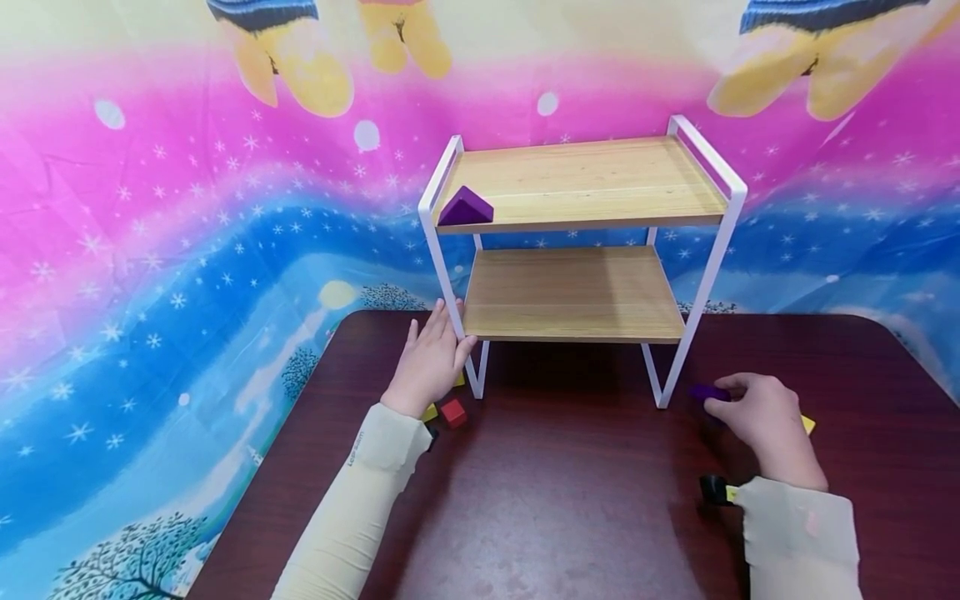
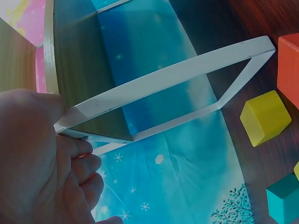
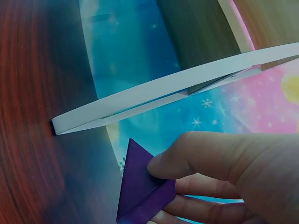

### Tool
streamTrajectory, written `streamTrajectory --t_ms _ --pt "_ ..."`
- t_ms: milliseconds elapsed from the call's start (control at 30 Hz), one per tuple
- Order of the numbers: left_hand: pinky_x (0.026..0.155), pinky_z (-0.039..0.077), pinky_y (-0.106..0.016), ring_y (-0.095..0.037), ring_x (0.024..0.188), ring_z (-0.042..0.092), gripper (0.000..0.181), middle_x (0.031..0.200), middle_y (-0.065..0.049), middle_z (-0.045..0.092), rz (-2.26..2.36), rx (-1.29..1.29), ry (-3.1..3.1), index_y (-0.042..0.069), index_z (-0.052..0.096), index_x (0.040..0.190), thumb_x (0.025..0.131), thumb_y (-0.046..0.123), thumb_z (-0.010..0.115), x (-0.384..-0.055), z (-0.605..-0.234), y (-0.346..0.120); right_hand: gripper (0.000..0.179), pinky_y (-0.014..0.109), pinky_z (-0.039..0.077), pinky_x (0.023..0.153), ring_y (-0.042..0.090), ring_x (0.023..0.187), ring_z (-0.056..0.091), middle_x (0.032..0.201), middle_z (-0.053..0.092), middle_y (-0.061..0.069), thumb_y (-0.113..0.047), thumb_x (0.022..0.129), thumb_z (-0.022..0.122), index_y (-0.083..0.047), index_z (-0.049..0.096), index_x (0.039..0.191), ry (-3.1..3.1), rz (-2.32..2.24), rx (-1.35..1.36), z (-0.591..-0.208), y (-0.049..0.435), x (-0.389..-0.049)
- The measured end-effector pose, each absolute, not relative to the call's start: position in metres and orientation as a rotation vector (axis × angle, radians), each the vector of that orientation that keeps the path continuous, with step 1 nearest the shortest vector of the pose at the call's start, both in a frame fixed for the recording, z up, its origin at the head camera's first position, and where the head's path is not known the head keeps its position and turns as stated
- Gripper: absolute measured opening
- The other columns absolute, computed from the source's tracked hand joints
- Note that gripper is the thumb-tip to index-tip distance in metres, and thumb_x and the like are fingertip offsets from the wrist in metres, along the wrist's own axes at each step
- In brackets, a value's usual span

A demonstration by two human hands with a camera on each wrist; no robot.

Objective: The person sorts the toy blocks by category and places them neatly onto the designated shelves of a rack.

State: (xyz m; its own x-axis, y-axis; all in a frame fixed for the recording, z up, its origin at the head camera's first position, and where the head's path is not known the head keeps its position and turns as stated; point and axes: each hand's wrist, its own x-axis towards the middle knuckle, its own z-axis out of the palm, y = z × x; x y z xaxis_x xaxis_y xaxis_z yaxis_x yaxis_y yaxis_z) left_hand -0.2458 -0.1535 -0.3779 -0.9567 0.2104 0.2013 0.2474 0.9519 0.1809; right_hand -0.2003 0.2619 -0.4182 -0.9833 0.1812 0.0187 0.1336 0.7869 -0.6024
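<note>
A two-tier shelf with wooden boards (image 1: 570, 292) and a white metal frame (image 1: 705, 292) stands on the table. My left hand (image 1: 427, 362) rests against its left front leg at the lower board, with fingers fairly straight along the outer side and the thumb at the front. In the left wrist view, the thumb and fingers touch the white frame (image 2: 163, 84). My right hand (image 1: 765, 421) pinches a purple triangular block (image 3: 142, 184) between thumb and fingers, just right of the right front leg. Another purple triangular block (image 1: 467, 207) sits at the top board's left front corner.
A red block (image 1: 453, 413), a yellow block (image 2: 266, 117) and a teal block (image 2: 284, 198) lie by the left leg. Part of a yellow block (image 1: 807, 424) shows behind my right hand. A printed cloth (image 1: 225, 250) hangs behind the dark table (image 1: 555, 500).
</note>
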Motion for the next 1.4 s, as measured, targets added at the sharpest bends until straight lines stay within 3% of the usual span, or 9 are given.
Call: streamTrajectory --t_ms 1100,1400 --pt "0.112 0.004 -0.053 -0.019 0.144 0.004 0.064 0.156 -0.001 0.012 -0.306 -0.353 -2.928 0.018 0.013 0.152 0.099 0.051 0.028 -0.245 -0.377 -0.154 0.045 0.044 0.05 0.06 0.039 0.082 0.056 0.103 0.059 0.032 -0.018 0.08 0.074 0.011 0.06 0.112 -2.93 0.966 -0.198 -0.397 0.254 -0.189" --pt "0.112 0.004 -0.053 -0.017 0.143 0.002 0.064 0.156 -0.001 0.012 -0.327 -0.339 -2.94 0.018 0.012 0.152 0.099 0.048 0.033 -0.245 -0.377 -0.153 0.045 0.044 0.052 0.061 0.04 0.083 0.056 0.102 0.059 0.032 -0.018 0.08 0.074 0.01 0.06 0.112 -2.921 0.955 -0.159 -0.395 0.249 -0.19"
